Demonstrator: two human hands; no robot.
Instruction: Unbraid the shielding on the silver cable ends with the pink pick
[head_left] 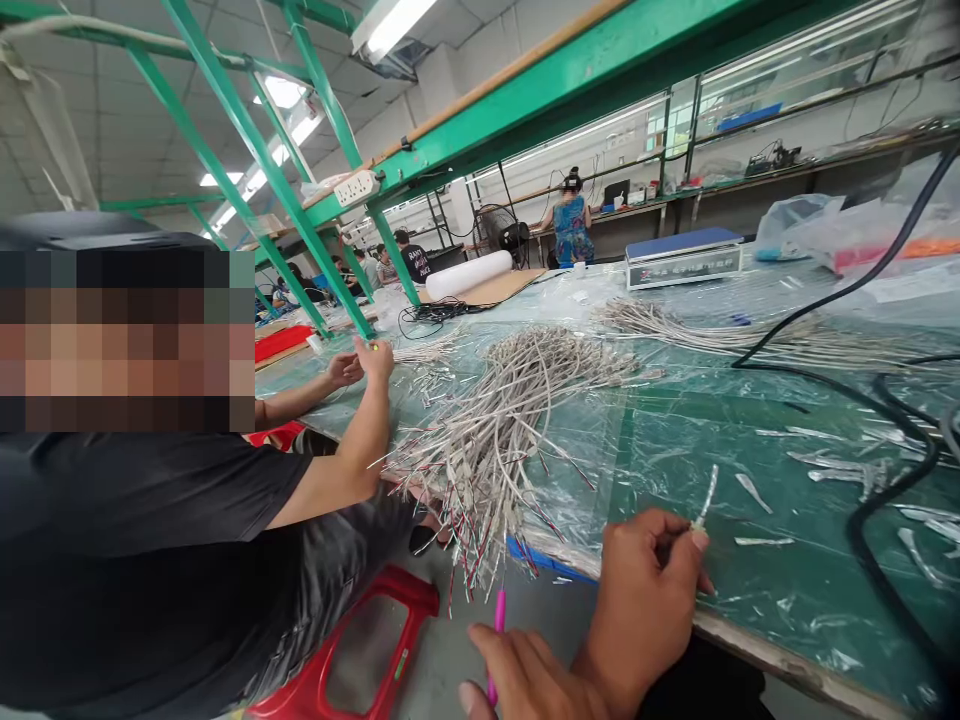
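Note:
My left hand point(649, 585) is closed at the table's front edge. Thumb and forefinger pinch a whitish cable end point(707, 500) with a shiny, stripped-looking tip pointing up; the rest of it is hidden. Lower down, my right hand point(525, 675) crosses in front of my left wrist. Its fingers are curled around a slim pink pen-like tool point(500, 612) with a thin tip. To the left of my hands lies a big heap of off-white cables point(517, 400), with red, black and white wire ends hanging over the edge.
A person in dark clothing point(150, 560) sits at left, both hands over the table. Clear scraps point(847, 470) and a black cord point(862, 520) lie at right. Farther back are more cables point(675, 330), a scale point(684, 260) and plastic bags point(855, 235). A red stool point(397, 640) stands below.

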